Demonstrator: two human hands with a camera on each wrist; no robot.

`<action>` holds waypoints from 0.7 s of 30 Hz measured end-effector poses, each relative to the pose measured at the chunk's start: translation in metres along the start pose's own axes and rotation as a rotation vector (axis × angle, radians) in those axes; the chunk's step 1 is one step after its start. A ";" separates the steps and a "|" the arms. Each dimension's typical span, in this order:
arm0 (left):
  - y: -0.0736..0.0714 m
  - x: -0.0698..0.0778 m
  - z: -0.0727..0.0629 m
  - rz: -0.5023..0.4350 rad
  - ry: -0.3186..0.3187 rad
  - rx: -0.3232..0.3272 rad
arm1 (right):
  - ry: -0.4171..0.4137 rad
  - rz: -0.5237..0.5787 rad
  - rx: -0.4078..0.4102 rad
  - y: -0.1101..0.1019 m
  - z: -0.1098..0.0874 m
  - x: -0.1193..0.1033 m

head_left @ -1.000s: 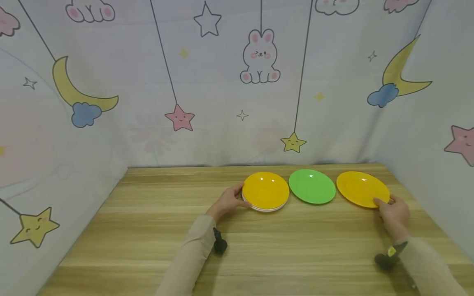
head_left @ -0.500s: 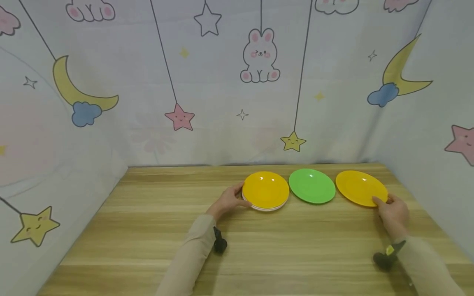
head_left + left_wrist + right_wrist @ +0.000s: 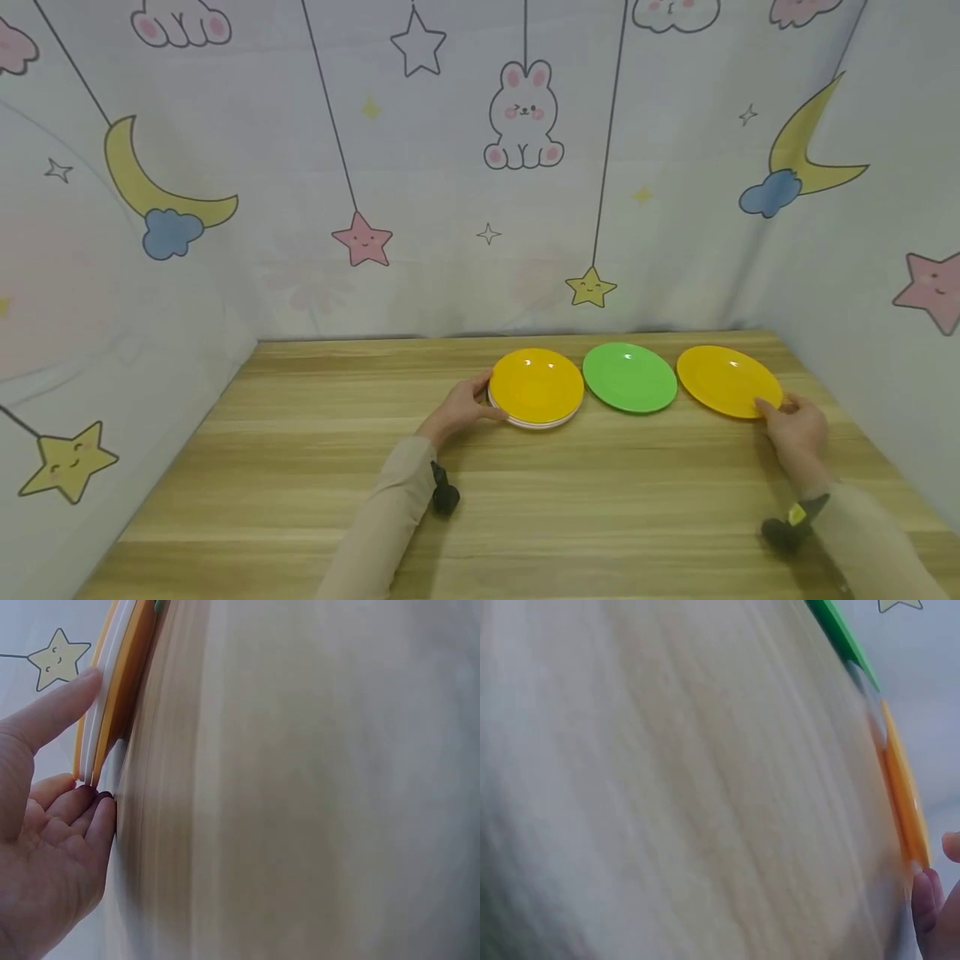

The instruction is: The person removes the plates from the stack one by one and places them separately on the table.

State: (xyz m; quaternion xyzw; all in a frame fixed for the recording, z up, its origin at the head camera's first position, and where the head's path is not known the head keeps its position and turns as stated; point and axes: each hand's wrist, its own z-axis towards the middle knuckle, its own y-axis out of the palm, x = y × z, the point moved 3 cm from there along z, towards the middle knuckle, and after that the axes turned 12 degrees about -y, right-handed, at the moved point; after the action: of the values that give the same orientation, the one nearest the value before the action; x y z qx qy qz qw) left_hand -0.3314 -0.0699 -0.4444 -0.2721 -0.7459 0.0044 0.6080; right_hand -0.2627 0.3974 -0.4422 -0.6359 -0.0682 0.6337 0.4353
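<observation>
A stack of plates point(image 3: 536, 387), orange-yellow on top with white below, sits right of centre toward the back of the table. My left hand point(image 3: 463, 407) holds its left rim; in the left wrist view the thumb touches the plate edges and the other fingers curl at the rim, with another orange plate lowest. Beside the stack lies a green plate point(image 3: 630, 377), touched by neither hand. Farther right, my right hand point(image 3: 798, 425) pinches the near right rim of a yellow plate point(image 3: 727, 381), thumb above. Its other fingers are mostly hidden under the rim.
The plates stand in a row near the back edge of the wood-grain table point(image 3: 337, 400). White cloth walls point(image 3: 450, 183) with printed stars, moons and rabbits enclose the back and both sides. A black camera mount sits at each wrist.
The yellow plate at my right hand has shifted very slightly left. My left hand and the stack hold still, while the head view drifts a little.
</observation>
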 end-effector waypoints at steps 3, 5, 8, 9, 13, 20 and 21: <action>0.000 0.011 -0.010 -0.006 0.010 -0.013 | 0.004 -0.001 0.028 -0.004 -0.002 -0.007; -0.001 0.018 -0.017 0.004 0.011 -0.016 | -0.006 0.001 0.026 -0.006 -0.003 -0.013; -0.001 0.023 -0.024 0.017 0.000 -0.018 | -0.043 0.024 -0.014 -0.007 -0.004 -0.023; -0.001 0.024 -0.025 0.019 0.000 -0.017 | -0.060 0.038 -0.030 -0.006 -0.004 -0.026; -0.001 0.024 -0.026 0.017 0.001 -0.022 | -0.111 0.128 -0.098 0.004 -0.007 -0.038; 0.000 0.013 -0.014 -0.015 0.007 -0.025 | -0.124 0.221 -0.165 0.031 -0.010 -0.059; 0.000 0.009 -0.010 -0.011 0.003 -0.020 | -0.117 0.242 -0.178 0.035 -0.011 -0.063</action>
State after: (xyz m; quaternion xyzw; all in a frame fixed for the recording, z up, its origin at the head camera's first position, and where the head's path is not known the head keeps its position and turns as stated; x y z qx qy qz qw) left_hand -0.3233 -0.0693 -0.4332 -0.2738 -0.7465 -0.0068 0.6064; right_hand -0.2813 0.3309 -0.4196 -0.6375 -0.0722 0.7088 0.2931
